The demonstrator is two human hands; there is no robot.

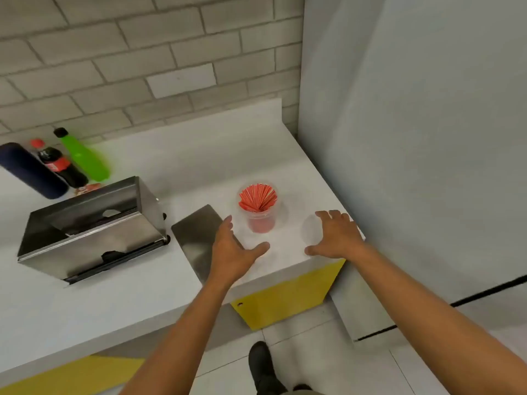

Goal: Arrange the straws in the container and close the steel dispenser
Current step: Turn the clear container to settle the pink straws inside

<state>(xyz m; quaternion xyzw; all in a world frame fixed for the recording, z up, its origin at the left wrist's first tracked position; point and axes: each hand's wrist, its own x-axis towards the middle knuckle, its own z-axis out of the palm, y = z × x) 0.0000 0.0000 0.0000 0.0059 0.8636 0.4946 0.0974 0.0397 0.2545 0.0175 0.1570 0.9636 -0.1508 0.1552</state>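
A clear plastic container stands on the white counter, filled with red-and-white wrapped straws that fan out at its top. My left hand hovers just in front and left of it, fingers spread, holding nothing. My right hand is spread flat on the counter to its right, next to a clear round lid. The steel dispenser sits at the left with its top open. Its flat steel lid lies on the counter between dispenser and container, partly under my left hand.
A dark blue bottle, a cola bottle and a green bottle stand behind the dispenser by the brick wall. A grey wall panel borders the counter at the right. The counter's front edge runs close to my forearms.
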